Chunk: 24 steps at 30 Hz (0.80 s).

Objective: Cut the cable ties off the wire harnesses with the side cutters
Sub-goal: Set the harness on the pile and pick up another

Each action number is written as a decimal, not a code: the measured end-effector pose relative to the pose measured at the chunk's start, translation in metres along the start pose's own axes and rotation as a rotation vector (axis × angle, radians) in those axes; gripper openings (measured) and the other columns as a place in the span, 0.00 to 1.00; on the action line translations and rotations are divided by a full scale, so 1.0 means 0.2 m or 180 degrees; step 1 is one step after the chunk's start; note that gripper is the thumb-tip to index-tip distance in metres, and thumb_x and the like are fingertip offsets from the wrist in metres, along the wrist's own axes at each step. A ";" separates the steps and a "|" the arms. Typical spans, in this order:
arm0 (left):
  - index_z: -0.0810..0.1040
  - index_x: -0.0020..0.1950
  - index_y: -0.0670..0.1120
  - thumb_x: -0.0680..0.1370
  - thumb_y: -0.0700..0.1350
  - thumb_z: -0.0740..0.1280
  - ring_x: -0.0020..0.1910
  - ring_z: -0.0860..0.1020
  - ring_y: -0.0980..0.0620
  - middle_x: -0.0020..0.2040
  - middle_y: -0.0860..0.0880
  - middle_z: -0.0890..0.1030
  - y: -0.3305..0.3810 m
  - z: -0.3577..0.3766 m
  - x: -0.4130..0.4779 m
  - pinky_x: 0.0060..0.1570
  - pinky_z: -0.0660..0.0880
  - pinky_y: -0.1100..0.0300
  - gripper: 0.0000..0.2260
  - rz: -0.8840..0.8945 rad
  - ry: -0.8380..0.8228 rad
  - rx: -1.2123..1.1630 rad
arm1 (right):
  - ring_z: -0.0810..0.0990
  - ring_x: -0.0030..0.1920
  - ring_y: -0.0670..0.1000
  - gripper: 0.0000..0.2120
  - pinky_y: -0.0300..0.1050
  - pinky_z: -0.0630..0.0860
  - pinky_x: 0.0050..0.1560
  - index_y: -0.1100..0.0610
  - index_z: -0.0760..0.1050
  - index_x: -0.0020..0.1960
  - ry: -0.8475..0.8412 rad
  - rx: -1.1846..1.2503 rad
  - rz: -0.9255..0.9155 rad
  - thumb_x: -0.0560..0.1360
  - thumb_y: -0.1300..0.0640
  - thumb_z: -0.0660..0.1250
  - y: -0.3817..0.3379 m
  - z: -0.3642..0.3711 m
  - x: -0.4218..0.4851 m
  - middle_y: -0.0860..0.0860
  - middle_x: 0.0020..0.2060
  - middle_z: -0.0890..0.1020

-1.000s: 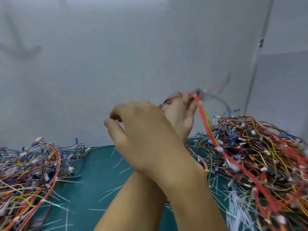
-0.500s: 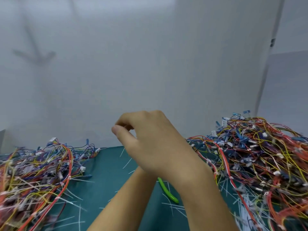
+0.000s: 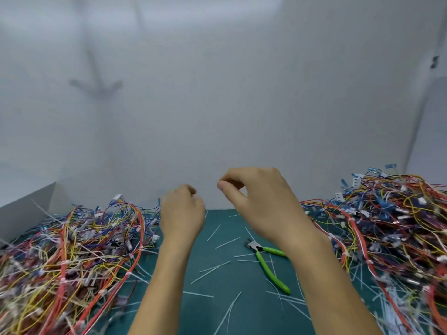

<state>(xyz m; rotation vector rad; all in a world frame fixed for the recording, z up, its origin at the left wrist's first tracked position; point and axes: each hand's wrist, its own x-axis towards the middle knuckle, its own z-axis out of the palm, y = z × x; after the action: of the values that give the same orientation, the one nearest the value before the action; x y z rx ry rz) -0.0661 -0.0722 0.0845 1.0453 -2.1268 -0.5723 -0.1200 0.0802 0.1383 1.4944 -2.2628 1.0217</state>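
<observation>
Side cutters (image 3: 265, 263), slim green handles, lie on teal mat (image 3: 205, 315); left hand (image 3: 181, 215), right hand (image 3: 262, 204): fingers curled, empty.

single head-worn wide-angle view, facing forward and slightly down across a green mat (image 3: 242, 278) to a pale wall (image 3: 242, 93) filling the upper frame. the left hand (image 3: 182, 212) and right hand (image 3: 262, 201) sit near frame centre, close to the lens, forearms entering from the lower edge.
</observation>
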 end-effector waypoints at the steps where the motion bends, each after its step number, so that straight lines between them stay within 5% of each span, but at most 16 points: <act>1: 0.75 0.64 0.43 0.79 0.43 0.61 0.63 0.71 0.40 0.62 0.41 0.77 -0.03 -0.02 0.01 0.59 0.69 0.51 0.14 -0.0059 0.0225 0.0280 | 0.80 0.49 0.52 0.12 0.52 0.76 0.51 0.51 0.81 0.50 0.0057 0.0034 -0.0006 0.81 0.48 0.61 0.00 0.00 0.00 0.46 0.45 0.84; 8: 0.64 0.68 0.37 0.80 0.45 0.64 0.67 0.65 0.31 0.69 0.33 0.64 -0.26 -0.10 0.07 0.58 0.71 0.39 0.21 -0.0851 -0.0070 0.1087 | 0.80 0.48 0.51 0.12 0.51 0.76 0.50 0.50 0.81 0.49 0.0167 -0.0021 -0.0030 0.81 0.47 0.61 0.01 0.01 0.00 0.45 0.44 0.84; 16: 0.61 0.70 0.39 0.77 0.43 0.68 0.63 0.75 0.36 0.68 0.37 0.68 -0.36 -0.05 0.09 0.54 0.74 0.46 0.26 -0.0950 -0.0214 0.1634 | 0.80 0.47 0.50 0.12 0.51 0.77 0.50 0.50 0.81 0.49 0.0163 -0.0084 -0.0033 0.81 0.47 0.61 -0.01 0.02 0.00 0.44 0.43 0.83; 24: 0.68 0.63 0.32 0.76 0.38 0.64 0.55 0.76 0.29 0.60 0.31 0.72 -0.37 -0.09 0.12 0.53 0.74 0.43 0.17 -0.0792 0.0275 0.0619 | 0.80 0.46 0.49 0.12 0.51 0.77 0.50 0.49 0.81 0.48 0.0219 -0.0135 -0.0033 0.81 0.47 0.60 0.00 0.00 -0.01 0.43 0.42 0.83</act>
<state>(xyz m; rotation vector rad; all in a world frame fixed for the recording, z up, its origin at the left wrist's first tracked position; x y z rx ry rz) -0.0260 -0.1354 0.0592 1.4308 -2.0206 -0.4319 -0.1189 0.0817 0.1378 1.4304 -2.2130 1.0003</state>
